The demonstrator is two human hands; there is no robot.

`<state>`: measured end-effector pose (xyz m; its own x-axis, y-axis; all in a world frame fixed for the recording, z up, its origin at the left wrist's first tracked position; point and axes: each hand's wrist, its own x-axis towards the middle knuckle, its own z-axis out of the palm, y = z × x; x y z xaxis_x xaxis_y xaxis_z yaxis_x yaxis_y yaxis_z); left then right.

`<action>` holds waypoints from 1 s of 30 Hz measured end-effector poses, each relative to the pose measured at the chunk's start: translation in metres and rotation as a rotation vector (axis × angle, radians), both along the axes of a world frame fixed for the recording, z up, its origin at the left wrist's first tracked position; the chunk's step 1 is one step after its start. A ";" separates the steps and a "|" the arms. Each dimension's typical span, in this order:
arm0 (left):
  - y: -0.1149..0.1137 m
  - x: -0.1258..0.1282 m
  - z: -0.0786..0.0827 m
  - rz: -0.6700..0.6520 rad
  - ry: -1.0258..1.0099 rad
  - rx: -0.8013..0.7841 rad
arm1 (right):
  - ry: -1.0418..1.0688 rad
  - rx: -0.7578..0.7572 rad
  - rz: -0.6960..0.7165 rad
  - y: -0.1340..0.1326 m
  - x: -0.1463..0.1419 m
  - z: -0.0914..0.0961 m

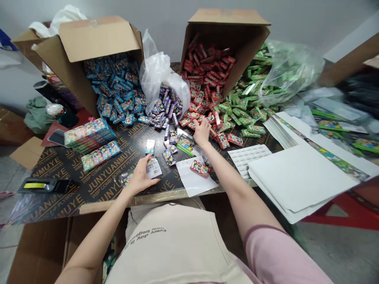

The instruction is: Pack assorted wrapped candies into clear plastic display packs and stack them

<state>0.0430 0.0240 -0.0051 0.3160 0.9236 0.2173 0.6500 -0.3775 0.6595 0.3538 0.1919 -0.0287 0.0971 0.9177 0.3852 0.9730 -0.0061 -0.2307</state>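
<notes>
My left hand (142, 174) rests low on the dark table, its thumb and fingers curved round a clear plastic packet (154, 167) with a white printed label. Beside it a small blue box (150, 146) stands near the fingertips, and a purple box (169, 156) lies to the right. My right hand (202, 132) reaches to the near edge of the pile of small red boxes (207, 94), fingers spread over them; no box shows clearly in its grasp. A single red box (199, 168) lies on a white sheet (185, 179) by my right forearm.
Open cartons (97, 39) spill blue boxes (118, 90) and red ones; purple boxes (166, 104) and green boxes (251, 90) lie in piles. Wrapped stacks (89, 136) and a black tape dispenser (45, 185) are left. White card sheets (304, 177) and a label sheet (248, 157) lie right.
</notes>
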 end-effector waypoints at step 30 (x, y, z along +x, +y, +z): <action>-0.005 -0.057 -0.004 0.130 0.461 0.027 | 0.244 -0.457 1.025 -0.173 -0.099 -0.016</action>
<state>-0.0139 0.0194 -0.0090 0.2676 0.9577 0.1059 0.9155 -0.2870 0.2821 0.2546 0.0192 -0.0447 -0.7503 0.6574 0.0700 0.4981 0.6317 -0.5940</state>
